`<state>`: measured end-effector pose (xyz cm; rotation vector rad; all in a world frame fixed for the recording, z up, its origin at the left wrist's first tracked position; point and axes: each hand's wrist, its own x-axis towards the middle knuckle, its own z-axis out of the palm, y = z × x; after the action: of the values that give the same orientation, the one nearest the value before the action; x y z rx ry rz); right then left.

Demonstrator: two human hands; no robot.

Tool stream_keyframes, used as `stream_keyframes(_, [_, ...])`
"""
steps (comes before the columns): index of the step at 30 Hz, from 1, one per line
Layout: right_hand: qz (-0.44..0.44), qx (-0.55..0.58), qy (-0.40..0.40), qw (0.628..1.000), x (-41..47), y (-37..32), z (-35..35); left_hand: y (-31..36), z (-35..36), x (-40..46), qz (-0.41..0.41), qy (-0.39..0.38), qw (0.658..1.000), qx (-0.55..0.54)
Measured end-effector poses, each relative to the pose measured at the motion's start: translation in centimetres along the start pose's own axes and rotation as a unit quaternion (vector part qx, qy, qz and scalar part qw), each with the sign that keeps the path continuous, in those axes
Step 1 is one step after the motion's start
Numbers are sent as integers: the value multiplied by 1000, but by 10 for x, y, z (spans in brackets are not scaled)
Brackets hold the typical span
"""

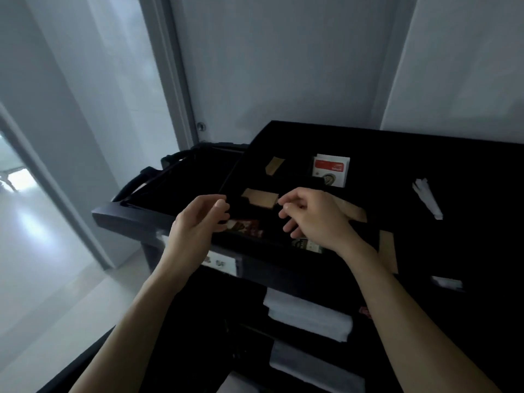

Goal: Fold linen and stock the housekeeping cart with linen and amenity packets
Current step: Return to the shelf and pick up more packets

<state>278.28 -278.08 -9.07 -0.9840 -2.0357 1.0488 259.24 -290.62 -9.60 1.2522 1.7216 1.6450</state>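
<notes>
Amenity packets lie in the divided top tray of the dark housekeeping cart, and going from the left side, the left hand hovers over the tray's near-left corner with its fingers loosely curled and the thumb close to the forefinger; I cannot tell if something thin is pinched there, it seems to hold nothing. Just under and right of this hand lies a red-brown packet. Beyond, between the two hands, a tan cardboard packet lies flat with its long axis running left to right, and its right end is just beside the fingertips of the right hand. These fingers are relaxed, a little apart and holding nothing. So the right hand is the nearer one to it, and I judge a short reach toward the left and forward would take it by the short end. A smaller tan piece and a red-and-white packet are in farther compartments. Folded white linen lies already on the shelf below.
</notes>
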Motion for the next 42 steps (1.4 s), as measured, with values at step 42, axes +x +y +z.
stream_keyframes(42, [-176, 202, -311, 912, 77, -326, 586, -103, -546, -70, -105, 435, 893, -47])
